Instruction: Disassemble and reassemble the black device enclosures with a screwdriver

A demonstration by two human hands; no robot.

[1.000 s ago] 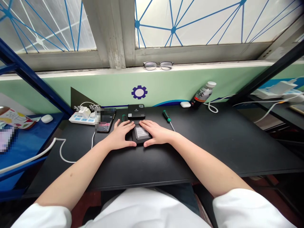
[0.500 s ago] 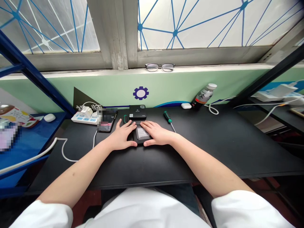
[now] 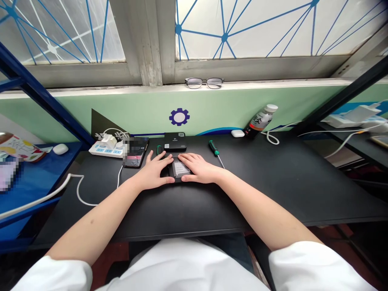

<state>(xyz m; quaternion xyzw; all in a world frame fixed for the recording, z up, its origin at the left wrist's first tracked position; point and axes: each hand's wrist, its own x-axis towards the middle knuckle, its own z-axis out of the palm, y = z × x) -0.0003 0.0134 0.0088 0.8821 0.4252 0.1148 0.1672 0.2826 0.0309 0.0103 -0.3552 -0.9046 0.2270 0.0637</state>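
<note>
A flat black case with a white label [image 3: 181, 168] lies on the smooth black table [image 3: 182, 214], between the two bare hands; the left hand [image 3: 155, 171] has its fingers spread open, with the fingertips and thumb at the case's left side; the right hand [image 3: 200, 169] lies open too, its fingers over the right side; beyond, to the right, is a green-and-black screwdriver with a shiny metal shaft [image 3: 214, 148]; a thin dark phone [image 3: 137, 152] lies to the left; a small black box [image 3: 175, 142] sits behind the case; thin-framed glasses [image 3: 204, 83] rest farthest back, on the white sill [image 3: 257, 86].
</note>
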